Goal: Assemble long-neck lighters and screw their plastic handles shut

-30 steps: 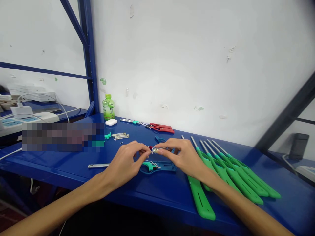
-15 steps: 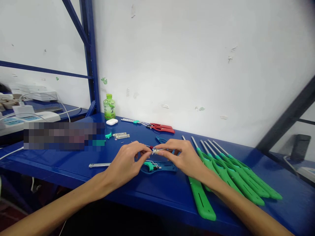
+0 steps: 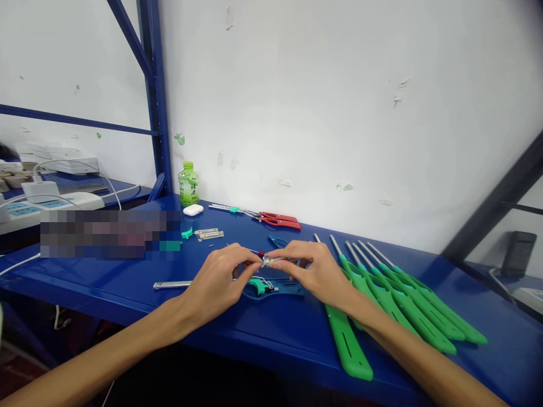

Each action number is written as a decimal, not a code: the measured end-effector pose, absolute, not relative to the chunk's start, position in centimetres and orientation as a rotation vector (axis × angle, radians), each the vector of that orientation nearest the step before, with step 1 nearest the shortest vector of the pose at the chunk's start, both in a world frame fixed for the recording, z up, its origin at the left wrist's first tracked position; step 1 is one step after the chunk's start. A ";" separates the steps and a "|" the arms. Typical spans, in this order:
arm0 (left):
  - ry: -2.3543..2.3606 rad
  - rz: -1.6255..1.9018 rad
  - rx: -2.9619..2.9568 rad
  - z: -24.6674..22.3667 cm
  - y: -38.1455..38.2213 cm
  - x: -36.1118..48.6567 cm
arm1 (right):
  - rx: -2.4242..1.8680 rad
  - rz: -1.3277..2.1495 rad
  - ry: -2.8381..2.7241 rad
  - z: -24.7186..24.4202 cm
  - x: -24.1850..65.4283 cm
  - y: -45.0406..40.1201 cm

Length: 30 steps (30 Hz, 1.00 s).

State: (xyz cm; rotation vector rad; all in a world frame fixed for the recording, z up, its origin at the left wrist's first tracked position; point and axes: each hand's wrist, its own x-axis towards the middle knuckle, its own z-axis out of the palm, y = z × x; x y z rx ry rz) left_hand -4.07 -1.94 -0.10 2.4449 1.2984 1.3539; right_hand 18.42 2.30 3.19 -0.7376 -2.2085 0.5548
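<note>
Fingertips of my left hand [image 3: 223,271] and my right hand [image 3: 311,268] meet over the table, both closed in a pinch. Between them is a small clear lighter fuel tank [image 3: 268,260], mostly covered by my right fingers; my left fingers pinch its tip. Right below lies an opened blue lighter shell [image 3: 291,286] with a green trigger [image 3: 257,286], thin wires and a metal tube [image 3: 172,285] pointing left. Another blue shell half [image 3: 278,241] shows behind my hands, partly hidden. A small dark red piece [image 3: 262,254] sits just behind the fingertips.
Several green lighters [image 3: 403,305] lie fanned on the right of the blue table [image 3: 237,353]. Red lighter shells [image 3: 280,220] rest along the wall. Clear tanks [image 3: 211,234], a green trigger [image 3: 187,233], a white case [image 3: 193,210] and a green bottle [image 3: 189,185] stand left.
</note>
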 end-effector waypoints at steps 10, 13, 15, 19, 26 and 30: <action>1.290 1.338 2.482 -0.1 -2.0 -4.1 | -0.765 0.596 -2.210 3.2 18.3 2.2; 1.298 1.339 2.461 -0.1 -2.0 -4.0 | -0.782 0.522 -2.256 3.8 18.5 2.2; 1.303 1.320 2.432 -0.1 -2.0 -4.0 | -0.803 0.494 -2.282 4.3 18.6 2.2; 1.393 1.259 2.377 0.0 -2.3 -4.5 | -0.879 0.508 -2.301 4.8 18.7 2.1; 1.477 0.984 2.445 -0.5 -3.5 -5.8 | -1.008 0.563 -2.351 4.4 18.9 2.8; 1.456 0.938 2.486 -1.0 -3.5 -6.0 | -1.100 0.537 -2.366 4.3 19.1 2.9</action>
